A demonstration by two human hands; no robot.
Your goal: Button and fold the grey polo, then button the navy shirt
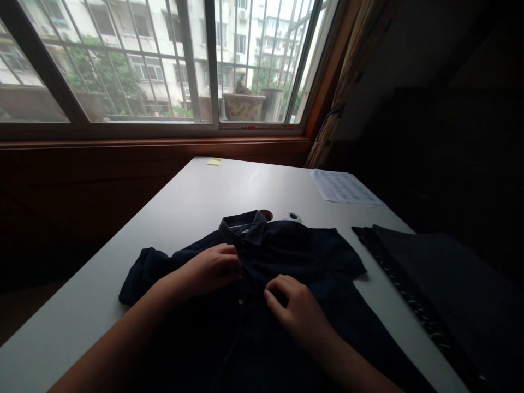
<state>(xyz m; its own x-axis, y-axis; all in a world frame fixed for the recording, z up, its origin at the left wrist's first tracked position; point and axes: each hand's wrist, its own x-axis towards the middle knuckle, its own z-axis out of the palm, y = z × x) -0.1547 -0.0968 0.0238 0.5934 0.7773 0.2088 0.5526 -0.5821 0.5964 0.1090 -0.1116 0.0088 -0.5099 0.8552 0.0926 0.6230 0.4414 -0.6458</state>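
A dark navy shirt with short sleeves lies front up on the white table, its collar pointing toward the window. A small pale button shows on the front opening. My left hand is closed at the opening just below the collar, fingers curled down on the cloth. To the right of the opening, my right hand has its thumb and forefinger pinched together at the fabric. Shadow hides the exact grip of the fingertips. The lower part of the shirt is very dark.
Along the right side of the white table lies a folded dark cloth with a patterned edge. Printed papers rest at the back right, a yellow sticky note at the far edge. A round white object sits behind the shirt.
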